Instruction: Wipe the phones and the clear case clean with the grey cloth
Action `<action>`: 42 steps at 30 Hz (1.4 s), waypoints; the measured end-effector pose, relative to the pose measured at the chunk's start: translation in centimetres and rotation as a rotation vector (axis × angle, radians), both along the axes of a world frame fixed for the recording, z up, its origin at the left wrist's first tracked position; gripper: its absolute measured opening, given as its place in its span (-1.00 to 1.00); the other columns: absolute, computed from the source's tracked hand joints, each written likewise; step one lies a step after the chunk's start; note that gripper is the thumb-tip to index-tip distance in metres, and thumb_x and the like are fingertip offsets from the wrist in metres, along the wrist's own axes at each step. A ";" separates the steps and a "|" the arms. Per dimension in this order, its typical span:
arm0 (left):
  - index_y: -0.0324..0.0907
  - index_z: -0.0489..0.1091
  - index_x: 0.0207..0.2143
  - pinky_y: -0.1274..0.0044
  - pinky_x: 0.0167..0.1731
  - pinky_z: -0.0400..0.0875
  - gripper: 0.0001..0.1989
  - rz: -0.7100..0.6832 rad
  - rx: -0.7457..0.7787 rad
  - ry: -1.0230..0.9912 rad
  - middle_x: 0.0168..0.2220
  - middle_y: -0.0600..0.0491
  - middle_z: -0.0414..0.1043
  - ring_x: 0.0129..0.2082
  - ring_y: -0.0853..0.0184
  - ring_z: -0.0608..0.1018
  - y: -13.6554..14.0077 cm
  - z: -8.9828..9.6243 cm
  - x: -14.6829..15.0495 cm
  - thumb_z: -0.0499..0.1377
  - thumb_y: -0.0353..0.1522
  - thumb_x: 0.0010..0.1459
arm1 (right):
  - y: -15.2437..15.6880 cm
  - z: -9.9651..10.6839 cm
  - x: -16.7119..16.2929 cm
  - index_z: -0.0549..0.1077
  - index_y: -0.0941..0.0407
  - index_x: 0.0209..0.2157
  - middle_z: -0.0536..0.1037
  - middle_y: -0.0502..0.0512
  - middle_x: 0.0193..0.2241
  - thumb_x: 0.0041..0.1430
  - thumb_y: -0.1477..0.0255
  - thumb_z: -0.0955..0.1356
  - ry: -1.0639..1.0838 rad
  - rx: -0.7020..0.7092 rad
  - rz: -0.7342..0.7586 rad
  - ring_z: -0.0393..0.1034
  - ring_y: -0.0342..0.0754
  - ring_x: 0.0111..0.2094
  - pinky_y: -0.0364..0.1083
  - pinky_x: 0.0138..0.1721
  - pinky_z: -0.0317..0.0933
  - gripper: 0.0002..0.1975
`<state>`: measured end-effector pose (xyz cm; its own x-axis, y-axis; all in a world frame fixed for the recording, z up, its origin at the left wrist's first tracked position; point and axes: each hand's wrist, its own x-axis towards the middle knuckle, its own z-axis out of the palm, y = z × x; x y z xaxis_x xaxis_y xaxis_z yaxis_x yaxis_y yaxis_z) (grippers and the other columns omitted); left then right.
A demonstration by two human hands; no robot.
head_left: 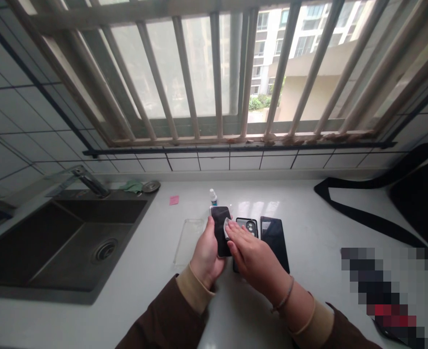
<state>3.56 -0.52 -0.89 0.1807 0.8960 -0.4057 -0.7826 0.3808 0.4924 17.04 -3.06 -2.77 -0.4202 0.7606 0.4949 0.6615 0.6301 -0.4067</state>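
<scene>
White tiles (229,163) are running beneath a barred window (195,72), and pale buildings (303,34) are showing through its right side. Below, a white counter (272,194) is stretching across the view, with a dark sink (72,232) taking up its left part. Behind the basin a tap (92,184) is leaning over, and a green cloth (132,186) and a round metal strainer (151,186) are lying next to each other at the back corner.

Near the middle, the left hand (206,249) is clamping a phone (219,220) by its sides, thumb along the left edge, screen facing up. The right hand (252,254) is pressing a pale wipe (226,230) on the screen, its fingers lying together over it. Brown sleeves (170,315) are ending in tan cuffs, and a thin band (286,298) is circling the right wrist.

Just past the phone's top edge a small bottle (213,196) is standing, and a pink note (174,200) is lying to its left. On the counter, a clear case (185,242) is resting left of the phone; on the right, a black case (242,224) is lying partly under the right hand, with a dark tablet (274,237) sitting just beside it. Farther right, a black strap (352,183) is looping over the surface.
</scene>
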 end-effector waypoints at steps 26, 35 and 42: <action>-0.36 0.56 0.02 0.29 0.14 0.53 -0.48 0.028 0.042 -0.035 -0.06 -0.24 0.64 -0.06 0.13 0.69 0.0 0.7 -0.7 0.04 -0.09 0.46 | -0.6 1.3 0.3 0.31 0.19 0.39 0.33 0.24 0.39 0.48 0.23 0.31 -0.064 0.074 0.192 0.15 0.16 0.45 0.27 0.50 -0.04 -0.43; -0.35 0.56 0.04 0.36 0.02 0.59 -0.45 0.127 0.036 0.026 -0.05 -0.23 0.65 -0.14 0.16 0.70 0.4 1.0 -1.6 0.01 -0.07 0.47 | -0.9 1.5 0.0 0.43 0.10 0.30 0.49 0.13 0.29 0.53 0.27 0.27 -0.025 0.100 0.195 0.33 0.06 0.36 0.23 0.55 -0.29 -0.57; -0.38 0.54 0.05 0.27 0.29 0.41 -0.51 0.001 0.055 -0.078 0.01 -0.30 0.62 0.12 0.08 0.63 -0.5 1.1 0.0 0.08 -0.12 0.46 | -0.5 1.5 0.5 0.16 0.15 0.47 0.24 0.24 0.44 0.55 0.20 0.20 -0.103 0.041 0.104 0.08 0.17 0.48 0.34 0.51 -0.18 -0.40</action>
<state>3.52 -1.07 0.25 0.2091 0.9166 -0.3408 -0.8198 0.3543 0.4499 17.54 -3.60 -1.24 -0.5456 0.6905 0.4749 0.6289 0.7119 -0.3127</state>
